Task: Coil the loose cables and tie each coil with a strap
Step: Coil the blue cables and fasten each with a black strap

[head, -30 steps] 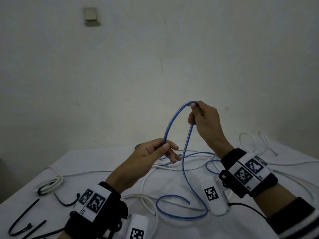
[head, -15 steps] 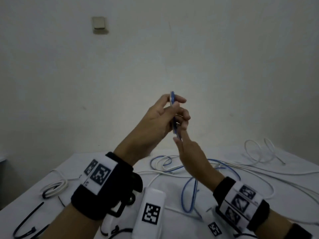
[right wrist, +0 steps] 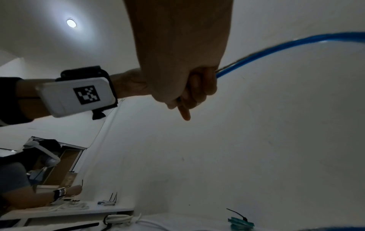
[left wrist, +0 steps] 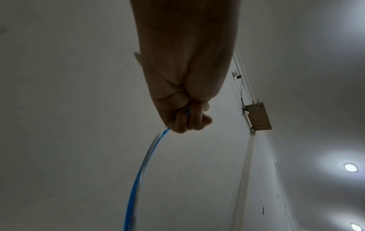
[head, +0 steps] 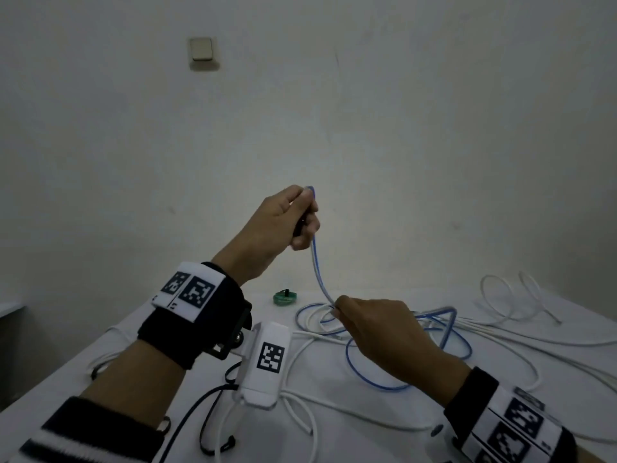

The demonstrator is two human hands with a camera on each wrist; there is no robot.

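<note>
A blue cable [head: 317, 265] runs from my raised left hand [head: 302, 213] down to my right hand [head: 344, 310] just above the white table [head: 417, 426]. My left hand grips the cable's top bend in curled fingers [left wrist: 185, 120], and the cable [left wrist: 138, 179] hangs below it. My right hand pinches the cable lower down [right wrist: 197, 87]; the blue cable [right wrist: 276, 51] trails off to the right. More blue loops [head: 377, 379] lie on the table under my right arm. Black straps [head: 210, 432] lie at the near left.
Several loose white cables [head: 521, 335] sprawl across the table's right and front. A small green roll [head: 284, 297] sits at the table's far edge by the wall. A coiled white cable [right wrist: 118, 218] lies at the left. Another person [right wrist: 17, 187] works at a table to the left.
My left hand stayed high holding the cable's bend. My right hand slid down the cable from beside the left hand to near the table.
</note>
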